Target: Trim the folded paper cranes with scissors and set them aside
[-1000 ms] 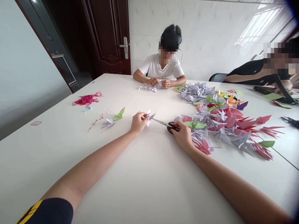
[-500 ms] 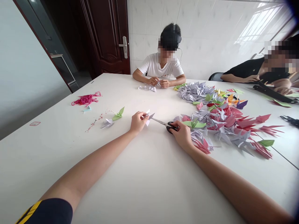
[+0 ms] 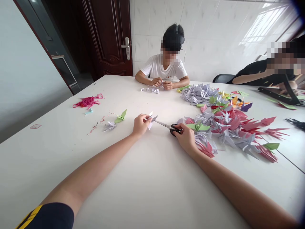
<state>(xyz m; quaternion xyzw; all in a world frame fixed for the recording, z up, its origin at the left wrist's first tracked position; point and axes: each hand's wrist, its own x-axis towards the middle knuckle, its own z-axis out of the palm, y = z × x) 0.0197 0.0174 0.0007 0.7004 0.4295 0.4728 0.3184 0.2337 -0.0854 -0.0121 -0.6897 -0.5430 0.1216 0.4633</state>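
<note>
My left hand (image 3: 141,125) pinches a pale lilac folded paper crane (image 3: 152,122) above the middle of the table. Black-handled scissors (image 3: 166,126) are held in my right hand (image 3: 186,136), their blade tips touching or very near the crane beside my left fingertips. Whether the blades are parted is too small to tell. Left of my left hand lie a green paper crane (image 3: 121,116) and a lilac one (image 3: 110,126), next to tiny red scraps (image 3: 93,126). A big pile of lilac, red and green cranes (image 3: 228,124) spreads just beyond my right hand.
Pink string (image 3: 88,101) lies tangled at the table's left, by a small light blue piece (image 3: 89,111). A person in white (image 3: 166,66) folds paper across the white table (image 3: 133,184). Another person sits at the right behind a black paper cutter (image 3: 277,95).
At the right, the person in black has raised an arm, and the black cutter's arm now stands tilted up. My hands, the scissors and the crane have hardly moved.
</note>
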